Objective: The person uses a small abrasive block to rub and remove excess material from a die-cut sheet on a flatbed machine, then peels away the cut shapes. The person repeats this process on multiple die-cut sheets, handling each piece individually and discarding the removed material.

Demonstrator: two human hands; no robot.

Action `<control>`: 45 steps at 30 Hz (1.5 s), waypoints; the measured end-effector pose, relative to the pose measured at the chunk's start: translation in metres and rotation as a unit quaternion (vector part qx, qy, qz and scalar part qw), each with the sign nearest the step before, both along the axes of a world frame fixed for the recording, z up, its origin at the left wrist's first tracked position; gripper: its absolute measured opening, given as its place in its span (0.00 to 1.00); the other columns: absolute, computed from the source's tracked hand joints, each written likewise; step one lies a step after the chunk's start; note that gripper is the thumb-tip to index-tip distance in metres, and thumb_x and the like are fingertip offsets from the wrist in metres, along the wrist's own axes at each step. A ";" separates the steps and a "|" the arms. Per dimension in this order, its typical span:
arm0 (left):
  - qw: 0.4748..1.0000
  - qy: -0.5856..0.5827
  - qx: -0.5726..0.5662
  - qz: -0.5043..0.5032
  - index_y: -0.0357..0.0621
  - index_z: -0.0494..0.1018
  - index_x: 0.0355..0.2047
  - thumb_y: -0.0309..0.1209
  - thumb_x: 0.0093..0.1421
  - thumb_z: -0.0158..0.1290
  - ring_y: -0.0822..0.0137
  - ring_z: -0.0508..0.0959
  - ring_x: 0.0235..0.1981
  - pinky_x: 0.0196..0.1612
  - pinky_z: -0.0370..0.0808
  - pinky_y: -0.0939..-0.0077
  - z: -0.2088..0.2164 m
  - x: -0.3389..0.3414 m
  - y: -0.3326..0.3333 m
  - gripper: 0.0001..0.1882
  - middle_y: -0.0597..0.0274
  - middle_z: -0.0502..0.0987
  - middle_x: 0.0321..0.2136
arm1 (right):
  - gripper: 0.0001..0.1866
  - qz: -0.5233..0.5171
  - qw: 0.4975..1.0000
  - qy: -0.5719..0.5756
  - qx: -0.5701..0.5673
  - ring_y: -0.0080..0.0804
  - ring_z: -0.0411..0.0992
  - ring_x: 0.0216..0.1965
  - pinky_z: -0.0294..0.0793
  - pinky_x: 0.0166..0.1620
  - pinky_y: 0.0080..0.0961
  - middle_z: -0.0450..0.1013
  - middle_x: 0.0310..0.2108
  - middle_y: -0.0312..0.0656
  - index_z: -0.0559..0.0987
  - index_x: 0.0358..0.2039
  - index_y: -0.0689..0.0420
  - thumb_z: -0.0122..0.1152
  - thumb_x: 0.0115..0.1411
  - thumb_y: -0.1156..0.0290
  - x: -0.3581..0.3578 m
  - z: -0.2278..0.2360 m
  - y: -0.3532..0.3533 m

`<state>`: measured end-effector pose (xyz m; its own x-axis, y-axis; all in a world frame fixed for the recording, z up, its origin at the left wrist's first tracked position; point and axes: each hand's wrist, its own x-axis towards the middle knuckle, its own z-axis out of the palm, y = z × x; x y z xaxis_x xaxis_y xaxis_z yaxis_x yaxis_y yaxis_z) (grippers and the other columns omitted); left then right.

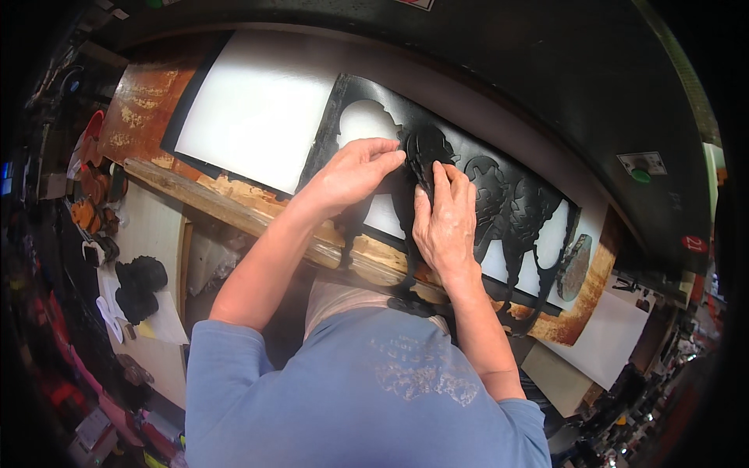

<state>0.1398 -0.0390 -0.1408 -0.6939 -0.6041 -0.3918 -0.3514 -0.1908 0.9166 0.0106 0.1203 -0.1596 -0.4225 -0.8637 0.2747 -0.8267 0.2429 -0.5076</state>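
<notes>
A black sheet [324,148] of leather-like material, with rounded shapes cut out of it, lies over a white board. Thin strips of it hang over the front edge of the bench. My left hand [355,171] is closed, thumb and fingertips pinching the edge of the black cut pieces [427,147] near the sheet's middle. My right hand [449,222] is bent around the near side of those pieces, thumb and fingers on them. More loose-looking cut pieces [515,204] overlap on the sheet right of my right hand. The fingertips partly hide what they grip.
The white board [250,109] lies beneath, and a worn wooden beam [226,204] borders the near side. An oval stone-like block [576,267] sits at the right end. Overhead is a dark machine beam with a green button [640,174]. Black pieces [140,282] lie on a left-hand surface.
</notes>
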 end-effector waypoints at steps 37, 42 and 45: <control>0.997 0.006 0.010 -0.075 0.24 0.66 0.70 0.41 0.72 0.58 0.53 0.80 0.63 0.65 0.76 0.64 0.011 -0.048 0.067 0.35 0.36 0.77 0.64 | 0.28 -0.112 0.993 0.038 -0.001 0.61 0.74 0.54 0.77 0.59 0.49 0.74 0.57 0.61 0.75 0.63 0.71 0.61 0.60 0.85 -0.054 -0.003 0.066; 0.999 -0.012 -0.010 -0.036 0.28 0.68 0.70 0.38 0.74 0.57 0.55 0.77 0.65 0.69 0.72 0.65 0.017 -0.044 0.076 0.32 0.40 0.77 0.64 | 0.28 -0.116 0.993 0.003 -0.025 0.62 0.74 0.54 0.77 0.59 0.49 0.74 0.57 0.62 0.75 0.63 0.72 0.61 0.60 0.86 -0.061 0.000 0.072; 0.998 -0.023 -0.014 -0.049 0.28 0.67 0.71 0.40 0.74 0.57 0.60 0.79 0.62 0.65 0.74 0.66 0.017 -0.041 0.073 0.34 0.44 0.79 0.62 | 0.27 -0.137 0.990 -0.003 -0.025 0.62 0.74 0.54 0.76 0.60 0.48 0.75 0.56 0.63 0.74 0.62 0.74 0.60 0.60 0.87 -0.065 0.002 0.079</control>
